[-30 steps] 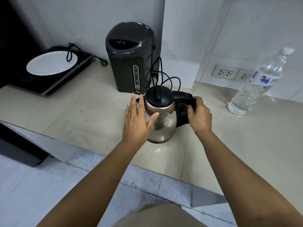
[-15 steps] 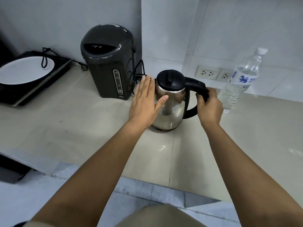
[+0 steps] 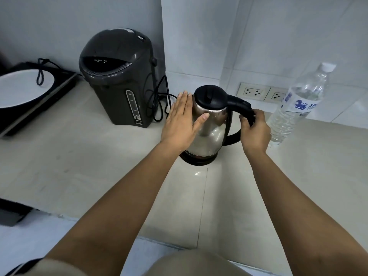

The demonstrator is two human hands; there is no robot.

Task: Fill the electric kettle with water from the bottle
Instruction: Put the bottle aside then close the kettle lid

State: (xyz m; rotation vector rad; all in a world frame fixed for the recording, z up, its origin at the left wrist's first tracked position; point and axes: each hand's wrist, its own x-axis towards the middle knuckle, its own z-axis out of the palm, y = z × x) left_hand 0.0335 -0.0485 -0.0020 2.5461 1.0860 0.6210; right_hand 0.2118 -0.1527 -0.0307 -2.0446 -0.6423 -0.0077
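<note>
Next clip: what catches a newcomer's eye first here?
Centre counter: a steel kettle, lid shut, with the left hand flat on its side and the right hand gripping its handle. Right of it stands a capped water bottle; left, a dark hot-water pot.

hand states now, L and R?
Left hand: open, flat against the kettle body.
Right hand: closed on the kettle handle.

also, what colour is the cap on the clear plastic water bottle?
White, on the clear plastic water bottle, whose cap shows best in the head view.
</note>
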